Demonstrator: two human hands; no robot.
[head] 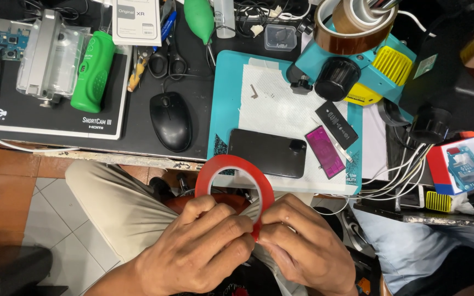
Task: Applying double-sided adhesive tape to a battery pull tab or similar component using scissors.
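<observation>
Both hands meet over my lap at the lower rim of a thin red tape roll (227,163), which stands upright in front of the bench edge. My left hand (198,246) pinches the roll's bottom edge from the left. My right hand (303,241) pinches it from the right, fingertips pressed against the left hand's. Just beyond the roll, a black phone (267,152) lies face down on a white cloth (278,104) spread over a teal mat (223,87). A purple phone part (325,151) and a black battery (337,124) lie beside the phone.
A black mouse (170,120) sits left of the mat. A green grip tool (93,71) and a clear case (50,55) rest on a dark box. A teal and yellow microscope head (357,71) with amber tape rolls (352,24) stands behind. White cables (407,170) hang right.
</observation>
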